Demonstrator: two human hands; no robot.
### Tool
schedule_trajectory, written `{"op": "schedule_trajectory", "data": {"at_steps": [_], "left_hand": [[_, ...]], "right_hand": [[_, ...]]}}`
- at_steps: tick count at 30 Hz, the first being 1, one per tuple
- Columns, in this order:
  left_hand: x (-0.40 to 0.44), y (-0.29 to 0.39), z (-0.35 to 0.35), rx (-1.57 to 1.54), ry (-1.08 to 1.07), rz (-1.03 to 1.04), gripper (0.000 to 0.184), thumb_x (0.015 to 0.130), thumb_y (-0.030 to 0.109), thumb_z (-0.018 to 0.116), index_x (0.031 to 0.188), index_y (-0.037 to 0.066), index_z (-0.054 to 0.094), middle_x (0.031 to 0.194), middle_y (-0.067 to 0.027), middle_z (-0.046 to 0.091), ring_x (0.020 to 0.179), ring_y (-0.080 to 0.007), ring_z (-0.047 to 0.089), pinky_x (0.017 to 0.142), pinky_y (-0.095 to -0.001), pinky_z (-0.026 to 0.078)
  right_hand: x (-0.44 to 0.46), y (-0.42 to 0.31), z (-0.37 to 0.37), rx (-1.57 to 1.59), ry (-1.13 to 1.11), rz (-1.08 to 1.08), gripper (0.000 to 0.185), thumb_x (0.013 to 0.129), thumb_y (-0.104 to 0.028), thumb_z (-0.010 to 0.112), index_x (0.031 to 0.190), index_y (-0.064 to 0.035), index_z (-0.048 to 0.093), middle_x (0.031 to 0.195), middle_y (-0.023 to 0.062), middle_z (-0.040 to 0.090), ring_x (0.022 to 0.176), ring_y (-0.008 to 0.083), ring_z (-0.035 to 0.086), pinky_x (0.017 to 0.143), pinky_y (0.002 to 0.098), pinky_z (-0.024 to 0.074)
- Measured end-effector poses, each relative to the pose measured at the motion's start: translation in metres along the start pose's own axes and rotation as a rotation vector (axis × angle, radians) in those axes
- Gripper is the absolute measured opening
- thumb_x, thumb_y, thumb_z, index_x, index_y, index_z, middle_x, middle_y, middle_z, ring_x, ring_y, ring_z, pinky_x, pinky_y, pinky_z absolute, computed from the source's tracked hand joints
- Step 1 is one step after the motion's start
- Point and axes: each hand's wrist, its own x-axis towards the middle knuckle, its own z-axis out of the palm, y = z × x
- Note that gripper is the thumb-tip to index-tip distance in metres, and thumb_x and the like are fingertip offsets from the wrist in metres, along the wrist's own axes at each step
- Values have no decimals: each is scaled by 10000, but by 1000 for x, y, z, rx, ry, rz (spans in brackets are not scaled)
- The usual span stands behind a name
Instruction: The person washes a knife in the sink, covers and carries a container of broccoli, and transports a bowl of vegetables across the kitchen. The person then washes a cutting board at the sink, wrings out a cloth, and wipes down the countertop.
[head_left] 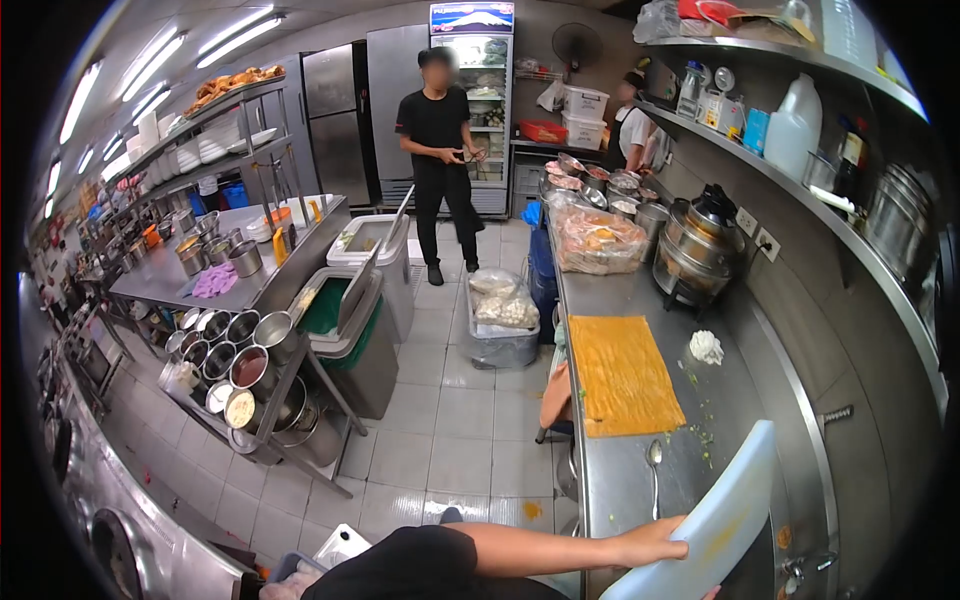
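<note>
My left hand [650, 543] is closed on the edge of a pale blue cutting board [725, 510], which is tilted up over the right end of the steel counter. A yellowish smear marks the board's face. Only a sliver of my right hand [711, 593] shows, fingers on the board's lower edge; the rest is out of frame. Beyond the board a metal spoon [655, 475] lies on the counter. Past it is a flat orange-yellow sheet [622, 375], with a crumpled white clump [706, 347] and green scraps beside it.
A tap [793, 570] is at lower right. Farther along the counter are a bagged orange food [597, 238] and a round glass-bowled cooker [697, 250]. Bins [345, 340] and a tub of bags [503, 340] stand on the floor. A person [436, 150] stands in the aisle.
</note>
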Motion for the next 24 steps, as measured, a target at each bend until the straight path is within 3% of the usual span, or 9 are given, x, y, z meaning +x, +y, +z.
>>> {"op": "schedule_trajectory", "data": {"at_steps": [5, 9, 12, 13, 14, 17, 22, 24], "left_hand": [[-45, 13, -120, -214, 19, 50, 717, 778, 119, 550, 1459, 5, 355, 1307, -97, 534, 1193, -172, 487, 1039, -298, 378], [-91, 32, -257, -165, 19, -37, 729, 752, 93, 528, 1458, 10, 364, 1305, -89, 532, 1194, -157, 478, 1021, -292, 389], [-120, 53, -349, -3, 213, -40, 576, 903, 359, 669, 1338, 11, 523, 1155, -97, 634, 1058, -153, 585, 914, -308, 475], [-126, 45, -378, 67, 298, -18, 638, 897, 525, 665, 1259, 5, 586, 1090, -103, 670, 974, -160, 633, 862, -312, 506], [-139, 58, -397, -21, 361, 5, 601, 891, 492, 682, 1228, 0, 609, 1077, -111, 685, 948, -164, 652, 838, -301, 517], [-179, 89, -458, 108, 461, -94, 585, 883, 472, 701, 1204, -10, 625, 1043, -110, 702, 914, -163, 666, 819, -297, 523], [-212, 76, -538, 91, 639, -38, 553, 873, 425, 730, 1172, -30, 634, 1017, -114, 708, 898, -154, 670, 814, -296, 527], [-220, 70, -561, 81, 655, -9, 536, 878, 410, 729, 1172, -29, 634, 1024, -116, 706, 904, -151, 667, 814, -291, 526]], "right_hand": [[-43, -6, 97, 4, 3, -60, 755, 915, -604, 545, 1400, -36, 433, 1347, 195, 498, 1199, 338, 496, 964, 478, 451], [-81, -4, 210, 14, -7, -74, 773, 916, -606, 543, 1424, -38, 410, 1380, 196, 478, 1235, 343, 476, 989, 484, 437], [-105, -2, 292, 10, -36, -67, 788, 916, -607, 542, 1442, -40, 394, 1405, 197, 462, 1262, 346, 460, 1008, 488, 426], [-111, -1, 313, 8, -57, -53, 793, 916, -608, 542, 1448, -40, 388, 1414, 198, 457, 1271, 347, 455, 1014, 490, 423], [-118, -2, 339, 5, -74, -45, 798, 916, -608, 542, 1454, -41, 383, 1422, 198, 452, 1280, 348, 450, 1021, 491, 419], [-137, 0, 400, 16, -135, -11, 813, 916, -610, 540, 1472, -42, 366, 1447, 199, 436, 1306, 351, 434, 1040, 496, 409], [-167, -3, 477, 33, -208, 35, 834, 916, -611, 539, 1496, -44, 344, 1480, 201, 415, 1342, 356, 413, 1065, 502, 394], [-178, -10, 502, 106, -369, 40, 915, 876, -688, 545, 1527, -98, 292, 1517, 188, 370, 1365, 332, 399, 1114, 496, 340]]}}
